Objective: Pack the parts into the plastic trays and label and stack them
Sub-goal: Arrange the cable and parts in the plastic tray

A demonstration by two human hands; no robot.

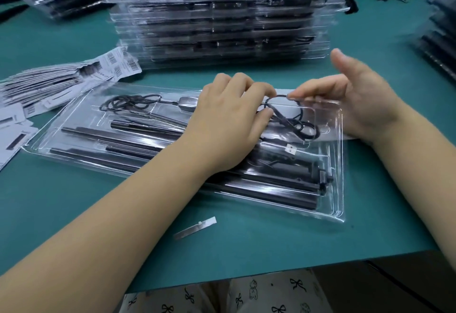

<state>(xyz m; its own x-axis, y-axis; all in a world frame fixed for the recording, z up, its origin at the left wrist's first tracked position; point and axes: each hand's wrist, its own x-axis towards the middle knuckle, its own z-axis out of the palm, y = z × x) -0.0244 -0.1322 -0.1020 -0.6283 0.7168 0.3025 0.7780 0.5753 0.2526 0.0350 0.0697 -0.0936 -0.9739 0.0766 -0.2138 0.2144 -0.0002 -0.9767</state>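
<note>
- A clear plastic tray (338, 204) lies on the green table (74, 201), right in front of the person; black rods (246, 187) are already seated in its long near channels.
- A thin black cable (287, 120) is pinched at its upper loop by both hands, over the tray's right-hand pocket. Its white USB plug (291, 150) rests in that pocket.
- Left hand (229, 120): fingers curled down, fingertips closed on the loop, palm resting over the tray.
- Right hand (357, 100): forefinger tip nipping the cable loop; thumb raised, other fingers loosely spread.
- Judged step: coiling the cable into its pocket. It is best done by keeping the loops small and flat, laid inside the pocket walls, with the plug tucked low so nothing stands proud when trays are stacked.
- A second coiled cord (130, 101) already sits in the tray's far-left pocket.
- Filled trays are stacked (222, 16) just behind; more stacks are seen far left and far right.
- Label cards (44, 83) are piled at left, beside the tray. Barcodes are visible on them; the printed text is too blurred to be read. No brand can be made out.
- A small strip (196, 227) lies on the table near the tray's front edge.
</note>
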